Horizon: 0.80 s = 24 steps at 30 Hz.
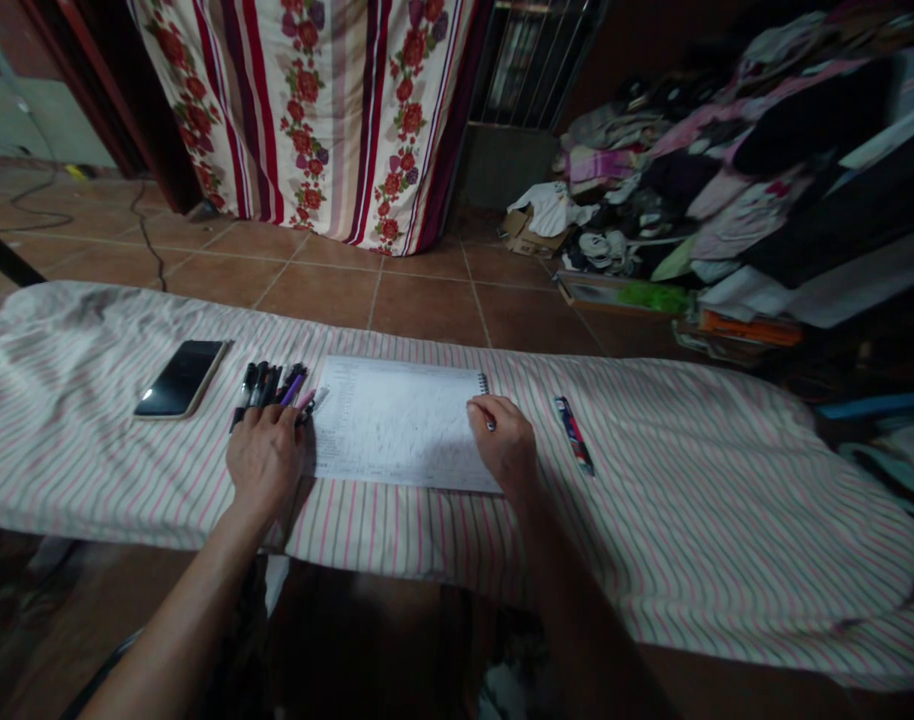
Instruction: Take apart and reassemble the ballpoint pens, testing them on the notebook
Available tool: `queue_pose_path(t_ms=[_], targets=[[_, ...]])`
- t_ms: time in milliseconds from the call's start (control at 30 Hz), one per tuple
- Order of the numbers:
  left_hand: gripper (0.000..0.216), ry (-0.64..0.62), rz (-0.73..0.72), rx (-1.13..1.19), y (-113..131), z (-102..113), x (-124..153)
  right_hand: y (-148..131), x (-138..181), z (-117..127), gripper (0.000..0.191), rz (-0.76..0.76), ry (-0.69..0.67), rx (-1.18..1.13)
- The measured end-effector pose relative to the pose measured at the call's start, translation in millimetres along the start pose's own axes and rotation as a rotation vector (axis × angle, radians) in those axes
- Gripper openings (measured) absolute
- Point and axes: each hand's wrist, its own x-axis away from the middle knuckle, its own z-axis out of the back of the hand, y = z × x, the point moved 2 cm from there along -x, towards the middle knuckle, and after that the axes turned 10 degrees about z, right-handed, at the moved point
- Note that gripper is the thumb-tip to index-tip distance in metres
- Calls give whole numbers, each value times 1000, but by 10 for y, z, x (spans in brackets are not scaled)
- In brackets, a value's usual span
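Striped cloth covers the bench (pixel 727 480). The right hand (pixel 504 440) has its fingers closed around a pen (pixel 488 420), with the tip at the spiral notebook (pixel 397 420); writing seems to be in hand. The left hand (pixel 264 455) has its fingers over the marker pens (pixel 271 384); I cannot tell if they grip. Lifting one would need a clean pinch.

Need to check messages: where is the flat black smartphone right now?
Head view: the flat black smartphone lies on the striped cloth, left of the dark pens touched by the left hand.
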Motion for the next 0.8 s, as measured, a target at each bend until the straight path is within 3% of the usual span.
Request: queue_pose_path(t_ms=[800], targets=[[23, 15, 43, -17, 35, -54, -23, 28, 2, 34, 19, 2, 0, 5]])
